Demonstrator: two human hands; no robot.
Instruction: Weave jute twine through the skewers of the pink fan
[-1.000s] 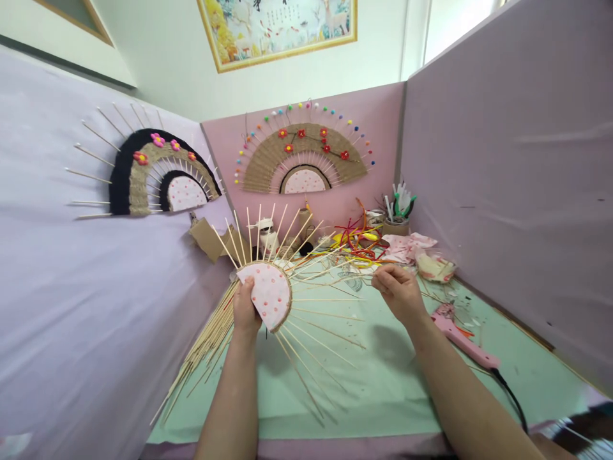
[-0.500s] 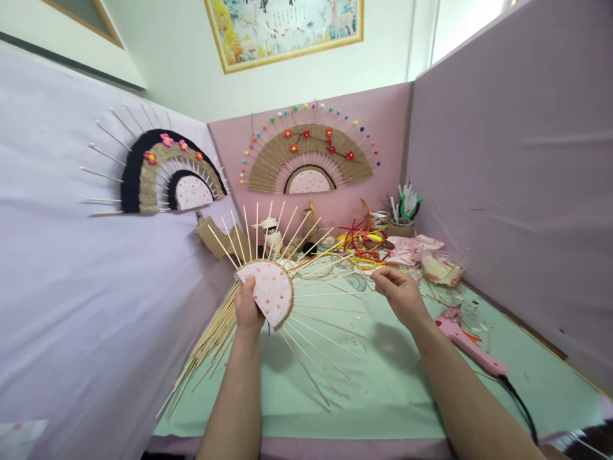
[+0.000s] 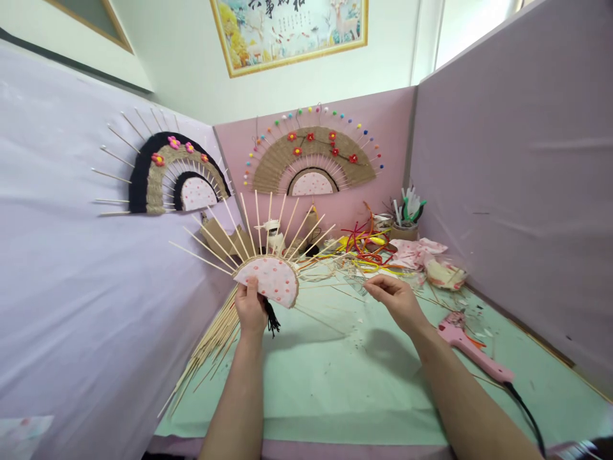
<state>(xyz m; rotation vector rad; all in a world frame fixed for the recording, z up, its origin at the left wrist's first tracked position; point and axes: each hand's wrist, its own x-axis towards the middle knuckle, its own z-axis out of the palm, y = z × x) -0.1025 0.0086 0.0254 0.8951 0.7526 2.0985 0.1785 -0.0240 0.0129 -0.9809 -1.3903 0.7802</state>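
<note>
A polka-dotted half-disc bristles with thin sticks. The left hand grips its lower edge; the right hand pinches closed at right, its hold unclear.

Free tabletop beneath fanned sticks

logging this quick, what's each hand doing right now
Left hand: closed, holding the dotted half-circle.
Right hand: fingertips pinched together; whether they hold anything, cannot tell.
</note>
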